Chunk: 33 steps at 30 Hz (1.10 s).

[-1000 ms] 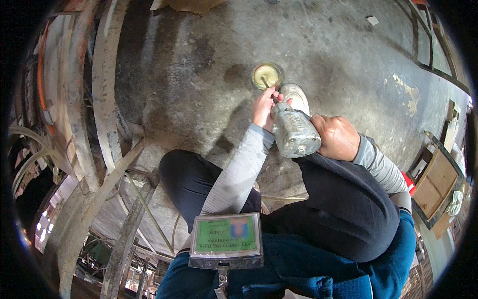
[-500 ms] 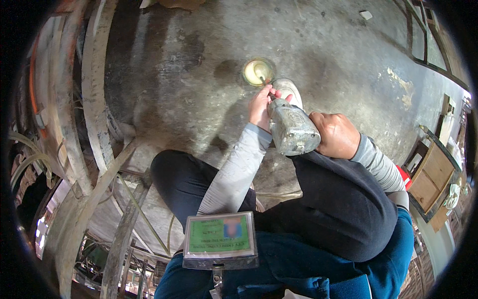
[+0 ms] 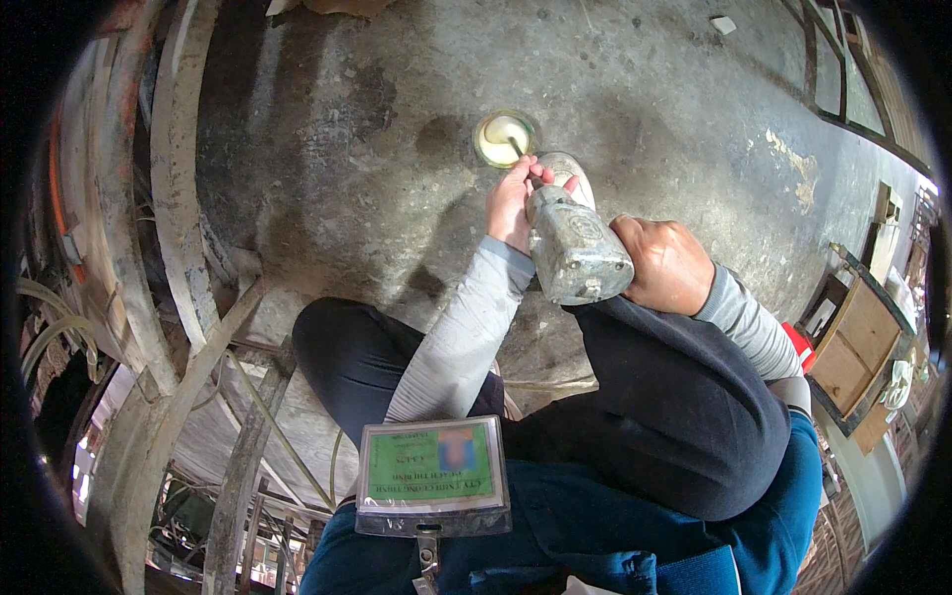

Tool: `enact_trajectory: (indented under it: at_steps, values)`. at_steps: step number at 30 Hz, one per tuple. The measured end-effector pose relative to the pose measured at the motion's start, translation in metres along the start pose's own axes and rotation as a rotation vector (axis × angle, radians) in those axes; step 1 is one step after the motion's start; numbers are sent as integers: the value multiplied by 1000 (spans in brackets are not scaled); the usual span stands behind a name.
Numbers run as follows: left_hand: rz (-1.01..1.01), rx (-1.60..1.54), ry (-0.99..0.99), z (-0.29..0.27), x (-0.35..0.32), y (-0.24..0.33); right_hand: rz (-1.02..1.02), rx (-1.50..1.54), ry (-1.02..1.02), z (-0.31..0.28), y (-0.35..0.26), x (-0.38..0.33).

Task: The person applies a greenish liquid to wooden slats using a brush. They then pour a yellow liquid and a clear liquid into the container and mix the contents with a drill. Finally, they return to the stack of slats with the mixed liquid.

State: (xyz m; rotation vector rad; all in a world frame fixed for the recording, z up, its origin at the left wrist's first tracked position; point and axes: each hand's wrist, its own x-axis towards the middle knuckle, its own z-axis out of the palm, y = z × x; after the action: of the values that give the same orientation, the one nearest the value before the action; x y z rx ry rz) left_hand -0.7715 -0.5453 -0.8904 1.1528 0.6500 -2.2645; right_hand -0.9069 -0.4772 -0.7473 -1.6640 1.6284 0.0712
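1. Although the head view took in both hands, the handle of the scuffed grey power tool (image 3: 580,248) was buried in the right hand (image 3: 669,266), which was wrapped into a fist; whether a finger pressed a trigger, I couldn't tell.
2. Just past the tool's nose, the left hand (image 3: 511,208) was pinching a thin rod (image 3: 515,146), its fingers covering part of the length.
3. The rod's lower end vanished into cream-coloured liquid (image 3: 501,127) in a round container (image 3: 533,134), which sat on the floor (image 3: 694,129) just beyond the left fingertips.
4. A pale shoe (image 3: 563,171), partly masked by the tool and the left hand, stood close by the container.
5. Worn beams (image 3: 178,178) bounded the left side and a dark frame (image 3: 828,59) the upper right, both cut off by the lens's black rim. Near the right forearm, a red object (image 3: 798,347) showed only in part beside a wooden panel (image 3: 853,347).
6. Between those edges, concrete spread widely around the container, leaving space on its left and far sides.
7. That concrete was grey and darkly stained, with a pale flaked patch (image 3: 798,164) toward the right and a white scrap (image 3: 723,25) near the top.
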Motion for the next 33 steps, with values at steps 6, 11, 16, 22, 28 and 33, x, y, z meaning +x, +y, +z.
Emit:
enact_trajectory:
  at_steps: [6,11,16,22,28,33]
  values:
    - [29,15,-11,2,-2,2,3,-4,8,-1,-2,1]
    - [38,13,-12,3,-3,2,-23,0,37,1,-2,1]
    - [29,-6,-14,2,-3,4,-24,-1,43,2,-3,1]
    - [26,58,-32,4,-5,4,-30,5,38,2,-2,1]
    - [31,27,-18,1,-3,5,-125,20,178,5,-5,3]
    - [27,14,-4,2,-4,5,-111,-2,132,6,-3,3]
